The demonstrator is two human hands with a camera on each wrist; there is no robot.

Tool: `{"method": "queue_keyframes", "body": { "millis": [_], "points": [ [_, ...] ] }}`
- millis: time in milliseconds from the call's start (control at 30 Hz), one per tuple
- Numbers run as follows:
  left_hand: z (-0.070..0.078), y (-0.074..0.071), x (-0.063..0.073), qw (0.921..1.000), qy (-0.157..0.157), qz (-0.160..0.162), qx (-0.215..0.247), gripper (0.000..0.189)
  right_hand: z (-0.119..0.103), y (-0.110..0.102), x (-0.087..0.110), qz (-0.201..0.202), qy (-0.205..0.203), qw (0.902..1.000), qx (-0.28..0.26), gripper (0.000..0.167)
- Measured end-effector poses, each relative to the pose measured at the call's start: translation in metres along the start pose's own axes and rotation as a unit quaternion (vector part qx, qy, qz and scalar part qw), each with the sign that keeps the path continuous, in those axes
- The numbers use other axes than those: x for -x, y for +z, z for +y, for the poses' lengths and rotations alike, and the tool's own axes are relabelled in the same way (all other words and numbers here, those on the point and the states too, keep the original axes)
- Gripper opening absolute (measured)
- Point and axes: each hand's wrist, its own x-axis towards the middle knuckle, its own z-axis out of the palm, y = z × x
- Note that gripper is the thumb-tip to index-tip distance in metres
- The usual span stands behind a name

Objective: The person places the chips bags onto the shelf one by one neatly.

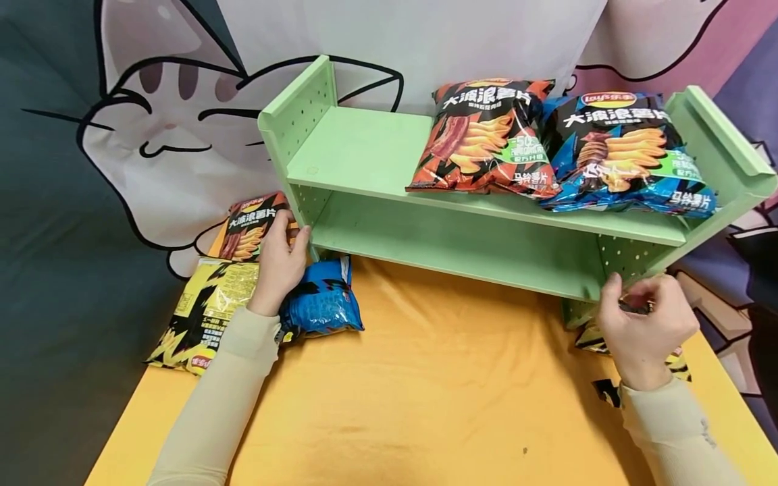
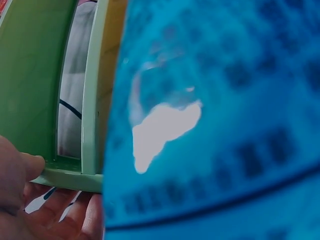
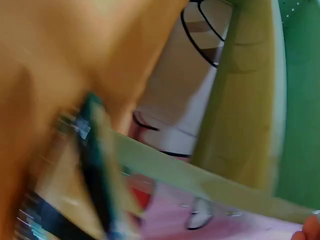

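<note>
A two-tier green shelf [image 1: 425, 243] stands at the back of the table, its right end nearer to me than its left. My left hand [image 1: 284, 260] grips its left side panel; in the left wrist view the thumb lies inside the panel [image 2: 67, 180] and the fingers outside. At the right end, my right hand [image 1: 647, 324] holds the lower side panel with curled fingers; only fingertips [image 3: 311, 229] show in the right wrist view. On the upper tier lean a red chip bag [image 1: 480, 145] and a blue chip bag [image 1: 629, 155].
Left of the shelf lie a yellow chip bag [image 1: 209, 314], another red chip bag [image 1: 246, 233] and another blue chip bag [image 1: 322, 300], close to my left forearm. A partly hidden yellow-and-black bag [image 1: 677, 364] lies behind my right hand. An orange cloth [image 1: 425, 391] covers the table.
</note>
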Motion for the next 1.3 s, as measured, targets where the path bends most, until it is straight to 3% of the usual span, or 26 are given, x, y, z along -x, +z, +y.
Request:
{"method": "queue_keyframes", "body": {
  "millis": [133,200,400,667,767,833,900,1000,1133,1200,1300],
  "points": [
    [0.0,0.001,0.0,1.0,-0.003,-0.003,0.005,0.03,0.018,-0.003,0.007,-0.019,0.1,0.9946,-0.022,0.018],
    [0.0,0.0,0.0,1.0,-0.002,-0.002,0.006,0.03,0.029,-0.004,0.011,-0.06,0.121,0.9909,-0.003,0.029],
    [0.0,0.0,0.0,1.0,-0.002,0.001,0.003,0.03,0.052,-0.004,0.017,-0.16,0.082,0.9793,0.093,0.025],
    [0.002,-0.001,0.001,0.9999,-0.008,-0.001,-0.011,0.03,0.06,0.001,0.019,-0.21,0.034,0.9707,0.111,0.04],
    [0.006,-0.005,0.003,0.9969,-0.034,-0.041,-0.058,0.036,0.061,0.003,0.022,-0.214,0.026,0.9701,0.111,0.038],
    [0.011,-0.008,0.006,0.9886,-0.059,-0.093,-0.103,0.044,0.061,0.003,0.024,-0.214,0.027,0.9697,0.115,0.038],
    [0.015,-0.013,0.01,0.9754,-0.072,-0.145,-0.15,0.055,0.06,0.002,0.024,-0.216,0.032,0.9687,0.117,0.039],
    [0.022,-0.02,0.022,0.9551,-0.067,-0.202,-0.206,0.074,0.059,0.001,0.024,-0.227,0.039,0.966,0.118,0.04],
    [0.031,-0.024,0.047,0.9309,-0.005,-0.239,-0.276,0.095,0.059,0.001,0.023,-0.233,0.045,0.9644,0.118,0.042],
    [0.036,-0.022,0.064,0.9144,0.034,-0.249,-0.317,0.105,0.059,0.001,0.022,-0.233,0.045,0.9644,0.116,0.043],
    [0.038,-0.017,0.089,0.8848,0.067,-0.258,-0.382,0.117,0.06,0.001,0.022,-0.237,0.045,0.9638,0.114,0.043]
  ]
}}
